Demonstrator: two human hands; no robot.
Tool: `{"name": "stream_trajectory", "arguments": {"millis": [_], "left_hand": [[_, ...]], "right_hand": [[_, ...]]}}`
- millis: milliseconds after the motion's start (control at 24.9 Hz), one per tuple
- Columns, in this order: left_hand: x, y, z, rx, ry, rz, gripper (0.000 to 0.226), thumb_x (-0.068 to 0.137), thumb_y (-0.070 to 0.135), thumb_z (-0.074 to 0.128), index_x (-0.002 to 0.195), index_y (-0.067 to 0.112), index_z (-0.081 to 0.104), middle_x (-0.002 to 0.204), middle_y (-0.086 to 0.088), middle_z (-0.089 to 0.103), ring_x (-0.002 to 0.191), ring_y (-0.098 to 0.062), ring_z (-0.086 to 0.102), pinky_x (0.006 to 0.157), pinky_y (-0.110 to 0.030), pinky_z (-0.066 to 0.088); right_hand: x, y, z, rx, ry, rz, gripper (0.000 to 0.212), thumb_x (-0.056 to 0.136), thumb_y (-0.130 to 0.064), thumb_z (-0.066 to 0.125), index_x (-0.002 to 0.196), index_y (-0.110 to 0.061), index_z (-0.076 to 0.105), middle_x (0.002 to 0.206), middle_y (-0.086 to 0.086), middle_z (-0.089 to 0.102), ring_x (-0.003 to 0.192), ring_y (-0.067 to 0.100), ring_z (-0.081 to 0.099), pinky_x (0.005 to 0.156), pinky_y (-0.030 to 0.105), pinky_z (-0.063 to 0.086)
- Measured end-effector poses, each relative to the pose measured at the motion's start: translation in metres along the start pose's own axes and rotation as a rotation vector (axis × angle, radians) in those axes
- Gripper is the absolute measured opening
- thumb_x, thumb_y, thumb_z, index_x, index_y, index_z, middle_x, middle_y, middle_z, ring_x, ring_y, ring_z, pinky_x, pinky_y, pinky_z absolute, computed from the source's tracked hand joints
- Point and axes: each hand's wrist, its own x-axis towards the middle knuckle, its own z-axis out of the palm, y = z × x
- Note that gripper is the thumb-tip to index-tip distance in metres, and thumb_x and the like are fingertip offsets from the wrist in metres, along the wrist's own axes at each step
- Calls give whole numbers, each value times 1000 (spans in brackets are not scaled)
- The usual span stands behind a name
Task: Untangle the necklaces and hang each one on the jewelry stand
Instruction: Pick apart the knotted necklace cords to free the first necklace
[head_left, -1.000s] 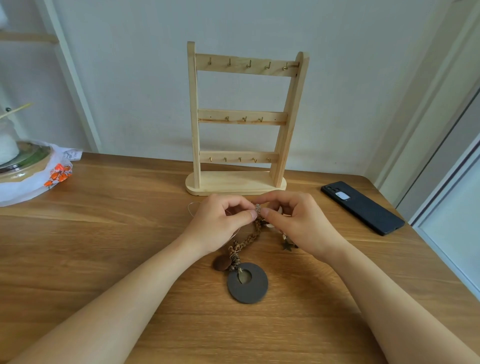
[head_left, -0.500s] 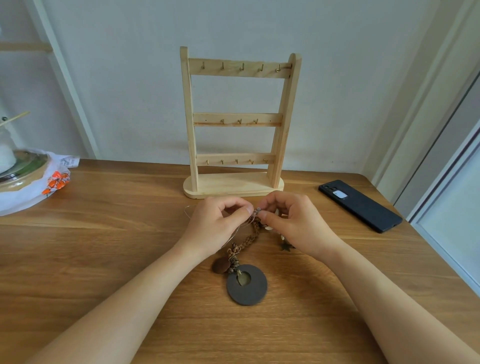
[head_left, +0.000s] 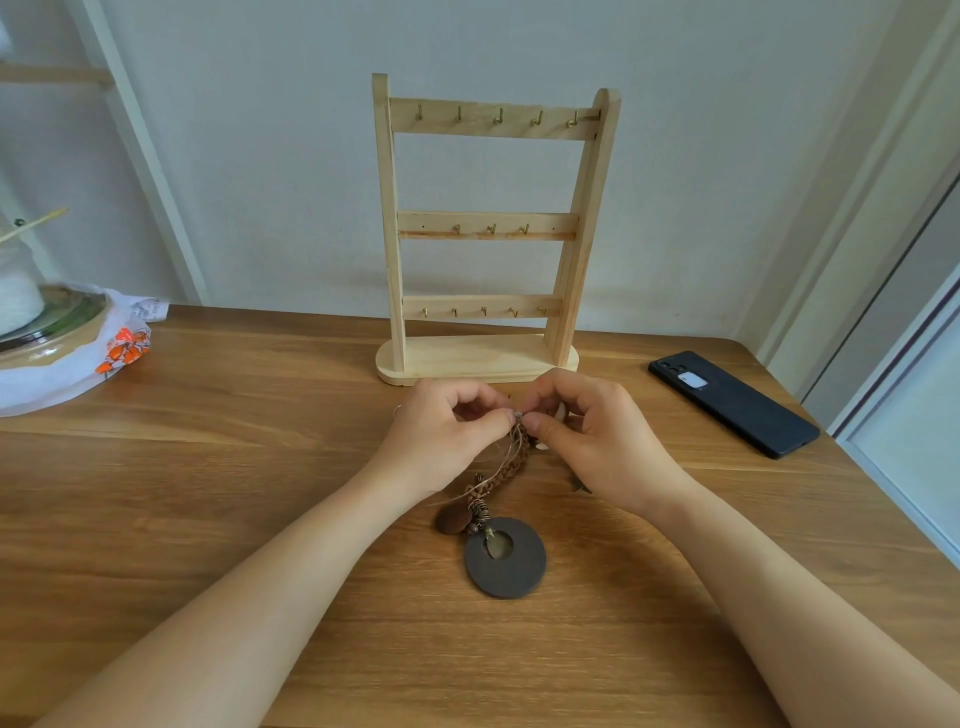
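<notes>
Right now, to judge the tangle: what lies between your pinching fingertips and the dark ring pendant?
Head view: braided brown cord twisted with a thin pale cord, then a brown oval bead and small wire coils, just before the ring pendant.

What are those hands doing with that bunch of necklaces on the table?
A person is picking apart tangled necklaces on the wooden table. The left hand and the right hand each pinch the top of the tangle between thumb and finger, close together. The dark ring pendant lies flat on the table, nearer the person. The jewelry stand stands just behind the hands, and none of its hooks holds anything yet.
</notes>
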Motion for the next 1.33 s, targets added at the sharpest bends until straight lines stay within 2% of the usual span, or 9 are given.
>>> {"name": "stream_trajectory", "arguments": {"millis": [80, 241, 362, 563, 644, 845, 1046, 1127, 1328], "left_hand": [[0, 0, 0, -35, -11, -27, 7, 86, 22, 76, 81, 24, 79, 81, 5, 76, 82, -12, 69, 83, -36, 54], [1, 4, -1, -143, -52, -109, 7, 87, 13, 74, 83, 15, 79, 86, 1, 78, 87, -12, 70, 86, -29, 52], [0, 3, -2, -180, -74, -110, 5, 84, 17, 77, 83, 13, 79, 89, -4, 78, 95, -20, 71, 90, -33, 52], [-3, 3, 2, -135, -83, 5, 6, 84, 15, 79, 87, 10, 79, 83, -6, 77, 80, -16, 70, 78, -30, 55], [-2, 3, 2, -104, -71, 23, 4, 85, 13, 78, 87, 10, 79, 83, -3, 77, 81, -19, 72, 78, -30, 56], [-2, 6, -1, -88, 1, 2, 7, 86, 12, 76, 83, 17, 78, 80, 2, 77, 81, -16, 72, 76, -23, 56], [-1, 8, -3, -97, 55, 6, 9, 87, 10, 73, 82, 16, 77, 81, 0, 76, 84, -16, 70, 77, -22, 53], [-2, 8, -3, -110, 62, 23, 8, 88, 10, 72, 83, 15, 76, 82, -1, 76, 83, -14, 70, 75, -17, 52], [-2, 12, -3, -141, 70, 63, 14, 90, 5, 66, 80, 10, 74, 78, -3, 73, 76, -6, 65, 72, -13, 48]], "right_hand": [[0, 0, 1, 12, 1, -4, 11, 93, -10, 69, 94, -20, 70, 77, -9, 64, 71, 5, 56, 66, 20, 47], [-1, 0, 3, 38, 21, -6, 14, 95, -10, 68, 100, -22, 72, 81, -7, 67, 75, 9, 61, 69, 27, 52], [-1, -3, 3, 33, -4, -38, 25, 97, -10, 64, 114, -25, 74, 87, -12, 71, 83, 7, 65, 73, 19, 50], [0, 0, 2, 42, 34, 10, 14, 96, -11, 66, 100, -21, 73, 83, -5, 71, 74, 11, 61, 67, 19, 49], [0, 0, 3, 57, 24, 27, 11, 96, -10, 66, 99, -20, 71, 82, -3, 70, 69, 5, 57, 65, 18, 46], [1, 2, 1, 107, -6, 95, 14, 97, -13, 64, 104, -23, 71, 82, -1, 70, 69, 12, 58, 66, 36, 53], [1, 2, -1, 124, -6, 129, 13, 96, -17, 67, 103, -20, 77, 69, -20, 66, 62, -1, 55, 61, 14, 43], [1, 3, -2, 125, -1, 139, 10, 95, -20, 69, 101, -20, 77, 70, -21, 66, 62, -2, 55, 61, 13, 42], [2, 4, -1, 185, 18, 184, 4, 94, -22, 71, 92, -22, 74, 67, -13, 64, 62, 10, 54, 61, 29, 46]]}}
